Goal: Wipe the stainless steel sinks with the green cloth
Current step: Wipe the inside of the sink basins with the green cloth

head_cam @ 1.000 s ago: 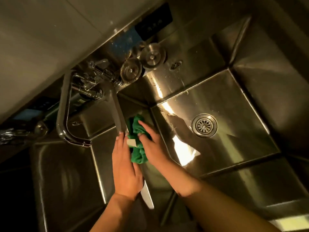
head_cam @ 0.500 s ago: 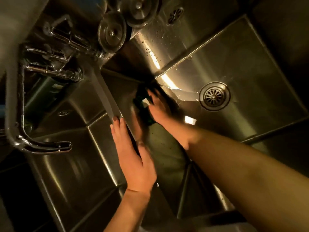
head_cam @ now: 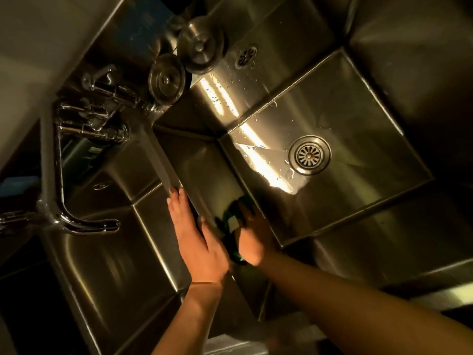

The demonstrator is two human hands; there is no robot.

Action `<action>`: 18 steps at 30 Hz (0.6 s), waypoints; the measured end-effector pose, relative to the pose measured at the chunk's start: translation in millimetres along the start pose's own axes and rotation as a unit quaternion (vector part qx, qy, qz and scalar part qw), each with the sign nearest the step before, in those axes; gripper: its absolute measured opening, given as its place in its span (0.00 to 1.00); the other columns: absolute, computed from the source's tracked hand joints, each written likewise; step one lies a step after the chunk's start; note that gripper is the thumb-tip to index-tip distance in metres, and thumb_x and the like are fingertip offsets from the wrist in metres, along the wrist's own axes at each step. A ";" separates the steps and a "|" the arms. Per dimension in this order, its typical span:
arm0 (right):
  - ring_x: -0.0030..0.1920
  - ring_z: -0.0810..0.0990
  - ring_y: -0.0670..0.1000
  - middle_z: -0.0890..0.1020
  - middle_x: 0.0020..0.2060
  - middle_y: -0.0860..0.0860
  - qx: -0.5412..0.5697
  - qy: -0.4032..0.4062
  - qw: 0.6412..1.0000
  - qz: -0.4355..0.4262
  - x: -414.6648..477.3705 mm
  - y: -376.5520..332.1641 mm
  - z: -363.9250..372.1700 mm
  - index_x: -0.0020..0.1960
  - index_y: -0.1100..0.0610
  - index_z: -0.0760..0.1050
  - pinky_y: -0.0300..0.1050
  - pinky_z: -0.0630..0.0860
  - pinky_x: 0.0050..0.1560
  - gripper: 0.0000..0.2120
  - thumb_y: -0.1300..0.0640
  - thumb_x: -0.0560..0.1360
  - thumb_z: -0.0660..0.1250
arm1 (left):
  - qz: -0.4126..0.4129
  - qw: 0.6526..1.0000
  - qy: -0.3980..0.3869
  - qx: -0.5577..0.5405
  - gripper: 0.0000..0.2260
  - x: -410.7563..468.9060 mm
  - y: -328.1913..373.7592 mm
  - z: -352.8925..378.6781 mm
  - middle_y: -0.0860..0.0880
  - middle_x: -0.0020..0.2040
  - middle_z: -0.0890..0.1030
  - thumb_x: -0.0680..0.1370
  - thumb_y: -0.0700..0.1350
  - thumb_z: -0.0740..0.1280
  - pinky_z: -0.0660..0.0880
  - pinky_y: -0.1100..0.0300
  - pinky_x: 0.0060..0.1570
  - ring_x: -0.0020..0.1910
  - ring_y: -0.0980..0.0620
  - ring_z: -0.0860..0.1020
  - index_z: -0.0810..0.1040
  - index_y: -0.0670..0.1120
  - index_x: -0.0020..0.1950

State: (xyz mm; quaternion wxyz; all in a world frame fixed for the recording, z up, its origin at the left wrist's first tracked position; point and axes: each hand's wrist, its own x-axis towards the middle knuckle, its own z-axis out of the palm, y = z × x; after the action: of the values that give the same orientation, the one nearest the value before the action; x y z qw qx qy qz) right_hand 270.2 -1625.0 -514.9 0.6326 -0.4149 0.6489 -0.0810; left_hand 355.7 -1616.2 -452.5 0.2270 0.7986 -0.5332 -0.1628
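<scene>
The left hand (head_cam: 197,239) lay flat, fingers straight, on the divider (head_cam: 163,160) between the two sinks. Just to its right, almost touching it, the right hand (head_cam: 252,237) curled over the bunched green cloth (head_cam: 225,217) and pressed it against the wall of the right sink (head_cam: 345,111) below that ridge. Beyond the right fingertips lay water drops (head_cam: 256,147) and the drain (head_cam: 309,155). To the left of the left hand stood the tap (head_cam: 55,162), its spout over the left sink (head_cam: 115,265). Two round plugs (head_cam: 166,79) sat well beyond both hands.
</scene>
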 end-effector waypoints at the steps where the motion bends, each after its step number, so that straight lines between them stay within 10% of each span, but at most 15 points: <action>1: 0.75 0.68 0.59 0.63 0.78 0.61 -0.017 -0.017 1.000 0.003 -9.2 1.0 0.1 0.80 0.58 0.61 0.49 0.67 0.73 0.25 0.51 0.86 0.52 | 0.004 1.000 -0.003 0.003 0.25 0.4 1.1 -0.3 0.53 0.85 0.56 0.85 0.43 0.55 0.52 0.50 0.82 0.84 0.50 0.51 0.58 0.48 0.84; 6: 0.78 0.59 0.56 0.54 0.82 0.49 0.012 -0.060 0.997 0.043 -43.6 12.0 -8.0 0.82 0.45 0.57 0.46 0.58 0.77 0.32 0.59 0.80 0.60 | -0.002 1.000 -0.001 -0.006 0.27 0.3 7.1 -0.2 0.53 0.85 0.56 0.84 0.40 0.54 0.51 0.56 0.82 0.84 0.51 0.51 0.58 0.47 0.84; 13: 0.81 0.57 0.54 0.59 0.81 0.51 0.162 -0.097 0.976 -0.111 -25.6 -5.3 -11.4 0.77 0.41 0.59 0.55 0.58 0.79 0.32 0.66 0.80 0.59 | -0.003 1.000 0.007 -0.021 0.26 0.0 3.1 2.8 0.51 0.84 0.57 0.84 0.39 0.53 0.52 0.52 0.82 0.84 0.50 0.52 0.60 0.45 0.83; 18: 0.80 0.56 0.48 0.60 0.80 0.45 0.176 -0.045 0.960 -0.212 37.3 -73.1 -5.9 0.78 0.46 0.67 0.44 0.54 0.78 0.24 0.59 0.83 0.61 | 0.016 1.000 -0.002 -0.014 0.26 -0.4 0.3 1.8 0.47 0.84 0.57 0.83 0.40 0.52 0.52 0.52 0.82 0.84 0.47 0.52 0.59 0.42 0.83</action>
State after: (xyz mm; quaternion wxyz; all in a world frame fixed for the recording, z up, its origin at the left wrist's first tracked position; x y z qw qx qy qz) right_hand 302.3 -1698.4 -495.9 0.6922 -0.4287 0.4924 -0.3077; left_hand 354.4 -1616.2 -453.9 0.2394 0.7867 -0.5437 -0.1678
